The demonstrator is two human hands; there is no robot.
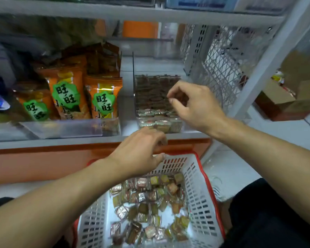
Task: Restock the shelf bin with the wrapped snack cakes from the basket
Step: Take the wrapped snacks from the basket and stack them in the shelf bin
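Observation:
A white plastic basket with a red rim [200,190] sits low in front of me, holding several small wrapped snack cakes [147,203]. On the shelf above stands a clear bin [143,120] with several wrapped cakes [157,122] stacked at its front and darker ones behind. My right hand [193,102] hovers over the bin, thumb and fingers curled together in a pinch; whether a cake is in them is unclear. My left hand [140,151] reaches between basket and shelf edge, fingers curled downward; its palm side is hidden.
Orange snack bags [66,93] fill the clear-fronted bin to the left. An orange shelf front [61,158] runs below the bins. White mesh shelf side [227,65] and an upright post stand at the right, with cardboard boxes [293,97] on the floor beyond.

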